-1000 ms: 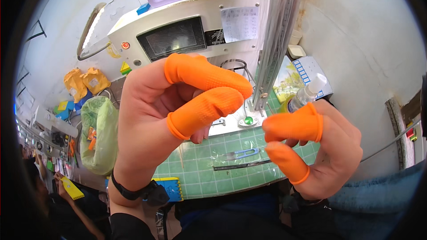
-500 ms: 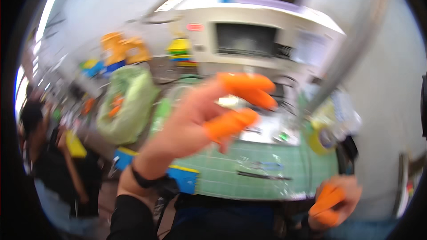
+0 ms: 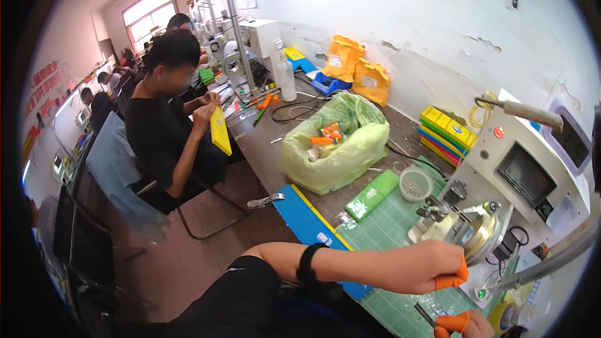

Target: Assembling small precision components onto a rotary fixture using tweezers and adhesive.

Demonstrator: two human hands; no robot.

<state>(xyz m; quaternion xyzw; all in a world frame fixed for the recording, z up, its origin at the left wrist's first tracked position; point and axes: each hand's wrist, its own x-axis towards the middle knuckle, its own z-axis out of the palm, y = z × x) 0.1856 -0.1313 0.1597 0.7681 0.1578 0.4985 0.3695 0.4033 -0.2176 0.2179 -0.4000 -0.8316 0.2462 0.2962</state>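
My left hand point(image 3: 432, 269) reaches across from the lower middle, with a black band on its wrist. Its fingers, tipped with orange finger cots, are curled down beside a bench device point(image 3: 479, 235) with a spool; whatever they hold, if anything, is hidden. Lower down, at the bottom edge, my right hand point(image 3: 469, 325) also wears orange cots. A thin dark tool point(image 3: 424, 314) sticks out from its closed fingers over the green cutting mat point(image 3: 388, 310). The tool's exact kind does not show.
A pale green bag point(image 3: 325, 169) holding orange items stands beyond a green block point(image 3: 372, 195) and a small round tub point(image 3: 416, 183). Blue strips point(image 3: 307, 216) line the table's left edge. A white machine point(image 3: 519, 169) stands right. A seated person point(image 3: 166, 112) holds a yellow piece.
The view has swung left, bringing the co-worker and room into sight. My left hand has gone from raised with fingers apart to curled; my right fingers now close around the thin dark tool.
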